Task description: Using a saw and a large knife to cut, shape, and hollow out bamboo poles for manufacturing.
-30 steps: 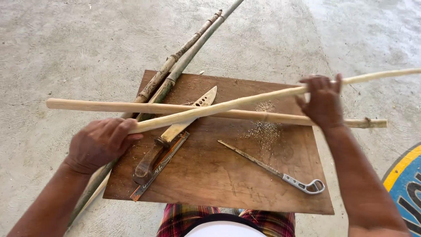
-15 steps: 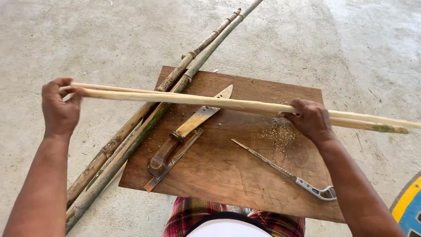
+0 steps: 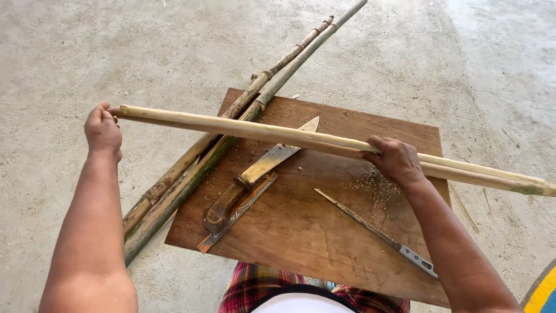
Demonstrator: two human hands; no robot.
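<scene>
Two pale peeled bamboo sticks point(image 3: 255, 130) lie together crosswise above a brown wooden board point(image 3: 301, 232). My left hand point(image 3: 103, 130) grips their left end, out over the concrete floor. My right hand point(image 3: 395, 159) holds them near the middle, above the board's right part. Under the sticks on the board rest a machete with a curved wooden handle point(image 3: 255, 174) and a thin rusty ruler point(image 3: 237, 213) beside it. A slim saw blade with a metal handle point(image 3: 376, 232) lies by my right forearm.
Two long greenish-brown bamboo poles point(image 3: 191, 174) run diagonally from the upper right to the lower left, partly under the board's left edge. Sawdust point(image 3: 376, 188) is scattered on the board. A yellow and blue object point(image 3: 544, 293) shows at the bottom right corner.
My left hand moved from mid-stick out to the left end, and the sticks were brought together and shifted left. My right hand slid along toward the middle.
</scene>
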